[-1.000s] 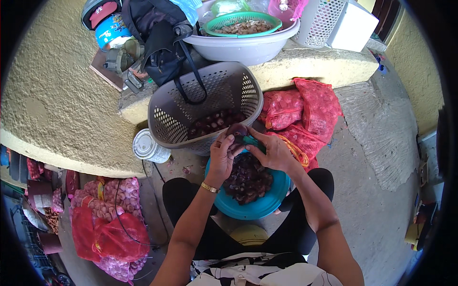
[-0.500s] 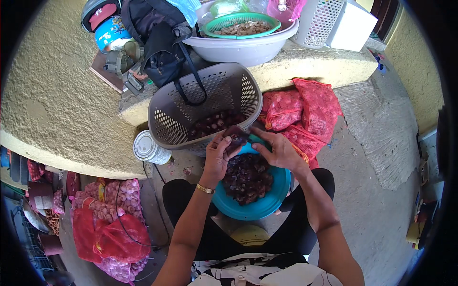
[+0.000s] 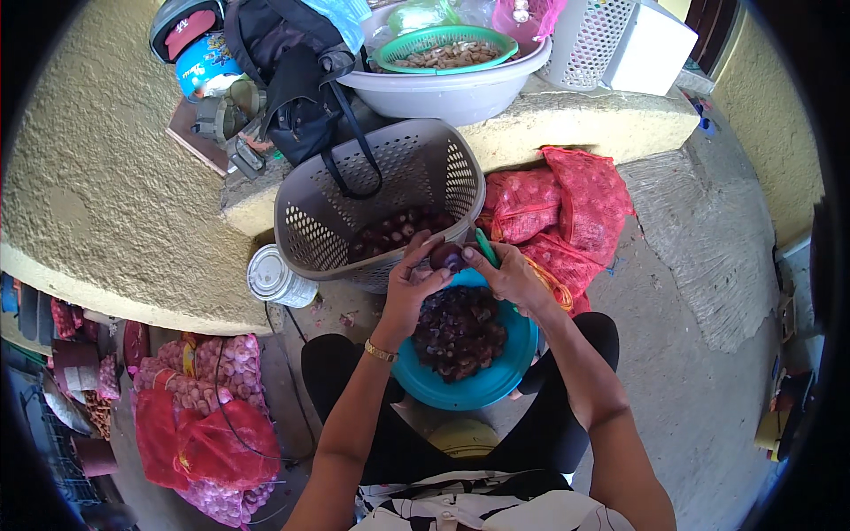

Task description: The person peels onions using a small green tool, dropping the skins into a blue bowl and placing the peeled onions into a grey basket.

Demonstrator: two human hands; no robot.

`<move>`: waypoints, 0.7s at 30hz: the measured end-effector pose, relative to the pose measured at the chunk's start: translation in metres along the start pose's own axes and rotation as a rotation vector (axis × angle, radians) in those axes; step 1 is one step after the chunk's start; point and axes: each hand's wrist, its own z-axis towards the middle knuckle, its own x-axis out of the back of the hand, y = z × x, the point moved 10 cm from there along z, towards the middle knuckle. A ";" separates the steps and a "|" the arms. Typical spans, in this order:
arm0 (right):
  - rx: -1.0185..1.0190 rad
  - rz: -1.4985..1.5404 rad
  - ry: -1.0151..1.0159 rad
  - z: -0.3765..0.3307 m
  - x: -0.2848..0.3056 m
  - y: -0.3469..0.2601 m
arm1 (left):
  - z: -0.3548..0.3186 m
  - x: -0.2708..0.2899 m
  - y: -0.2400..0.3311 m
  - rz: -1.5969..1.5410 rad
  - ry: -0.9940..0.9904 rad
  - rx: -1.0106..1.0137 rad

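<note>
A dark purple onion [image 3: 448,257] is gripped in the fingers of my left hand [image 3: 413,281], above the far rim of a blue basin [image 3: 456,396]. My right hand [image 3: 516,280] is closed round a green-handled knife [image 3: 483,245]; its thumb presses against the onion, and the blade cannot be made out. Under my hands, dark onion skins and scraps [image 3: 460,332] are heaped in the basin. Just beyond stands a grey perforated plastic basket [image 3: 390,142], with several purple onions [image 3: 403,232] lying at its bottom.
Red net sacks [image 3: 589,203] stand right of the basket, a lidded white bucket [image 3: 281,275] to its left. A net sack of garlic [image 3: 226,372] sits at lower left. On the ledge [image 3: 575,124] are a black bag [image 3: 301,106] and a large pale basin [image 3: 443,97].
My hands have turned the onion, so its rounded shiny side now shows. The knife has swung more upright in my right hand, its green handle now plainer to see.
</note>
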 end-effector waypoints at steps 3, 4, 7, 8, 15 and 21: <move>-0.046 -0.005 -0.008 -0.001 -0.005 0.006 | -0.002 -0.013 0.021 0.416 -0.092 -0.287; -0.046 -0.005 -0.005 0.000 -0.004 0.007 | -0.003 -0.017 0.023 0.415 -0.095 -0.287; -0.069 0.062 -0.004 0.002 -0.003 0.011 | -0.006 -0.023 0.026 0.452 -0.062 -0.244; -0.023 0.103 0.001 0.002 -0.002 0.005 | -0.008 -0.024 0.031 0.549 -0.043 -0.279; -0.053 0.252 0.061 0.006 0.004 0.011 | -0.010 -0.013 0.028 0.484 0.008 -0.263; -0.210 0.561 0.101 0.026 0.006 0.044 | -0.019 0.025 -0.004 0.730 0.011 -0.067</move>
